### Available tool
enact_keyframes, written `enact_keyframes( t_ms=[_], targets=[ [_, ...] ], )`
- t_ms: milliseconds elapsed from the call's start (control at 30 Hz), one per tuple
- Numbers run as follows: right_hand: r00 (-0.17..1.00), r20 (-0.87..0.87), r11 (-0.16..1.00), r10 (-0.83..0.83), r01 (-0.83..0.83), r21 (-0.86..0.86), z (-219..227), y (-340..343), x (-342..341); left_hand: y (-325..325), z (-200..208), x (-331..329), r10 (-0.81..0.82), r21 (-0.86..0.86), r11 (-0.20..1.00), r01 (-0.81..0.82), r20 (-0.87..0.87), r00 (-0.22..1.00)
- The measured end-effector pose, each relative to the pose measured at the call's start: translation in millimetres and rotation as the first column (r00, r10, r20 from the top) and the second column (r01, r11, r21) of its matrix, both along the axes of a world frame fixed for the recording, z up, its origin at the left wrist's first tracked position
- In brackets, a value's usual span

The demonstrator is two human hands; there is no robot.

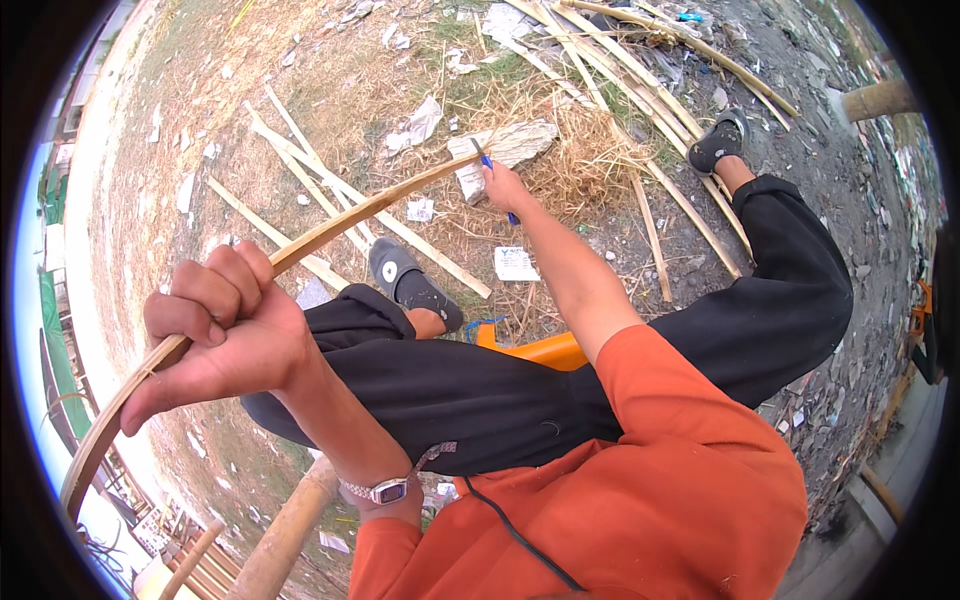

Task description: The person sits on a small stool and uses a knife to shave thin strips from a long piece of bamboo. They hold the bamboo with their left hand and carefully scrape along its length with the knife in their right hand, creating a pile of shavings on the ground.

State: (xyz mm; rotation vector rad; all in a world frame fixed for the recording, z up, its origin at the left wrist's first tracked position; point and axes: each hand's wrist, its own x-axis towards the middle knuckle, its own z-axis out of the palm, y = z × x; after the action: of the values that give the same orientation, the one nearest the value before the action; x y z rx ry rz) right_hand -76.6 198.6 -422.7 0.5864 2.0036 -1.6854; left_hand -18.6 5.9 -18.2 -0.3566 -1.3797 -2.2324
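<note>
My left hand (235,325) is closed around a long split bamboo strip (370,208), near its thicker, bent end. The strip runs from the lower left up to the middle of the view. At its far end my right hand (506,188) grips a blue-handled knife (486,160). The short dark blade lies against the strip; part of the handle is hidden by my fingers. Just beneath that end sits a flat pale stone slab (520,145) on the ground.
Cut bamboo strips (650,95) lie at the far right, and a few more (300,165) at the left. Dry shavings (595,165) surround the slab. An orange plastic seat (550,350) shows beneath my legs. Thick bamboo poles (285,530) stand at the lower left, another (880,100) at the right.
</note>
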Motion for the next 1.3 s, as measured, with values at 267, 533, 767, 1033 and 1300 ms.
enact_keyframes(
  t_ms=[267,533,767,1033,1300],
  targets=[
    [0.973,-0.225,0.997,-0.042,0.054,0.047,119,-13,34,-22,-5,-2,-0.34,0.032,0.938,0.345,-0.106,0.935],
    [0.967,-0.226,0.871,0.115,0.011,0.49,184,-49,62,-8,-4,-5,-0.498,-0.053,0.867,0.496,-0.141,0.856],
    [0.956,-0.262,0.895,0.135,-0.005,0.446,179,-39,84,-12,-3,-3,-0.593,-0.196,0.805,0.559,-0.255,0.764],
    [0.906,-0.419,0.884,0.06,0.147,0.443,197,-65,94,-10,-5,-5,-0.525,-0.157,0.851,0.501,-0.254,0.812],
    [0.918,-0.396,0.889,0.026,0.16,0.429,190,-61,99,6,-5,4,-0.565,-0.241,0.824,0.513,-0.283,0.775]
  ],
)
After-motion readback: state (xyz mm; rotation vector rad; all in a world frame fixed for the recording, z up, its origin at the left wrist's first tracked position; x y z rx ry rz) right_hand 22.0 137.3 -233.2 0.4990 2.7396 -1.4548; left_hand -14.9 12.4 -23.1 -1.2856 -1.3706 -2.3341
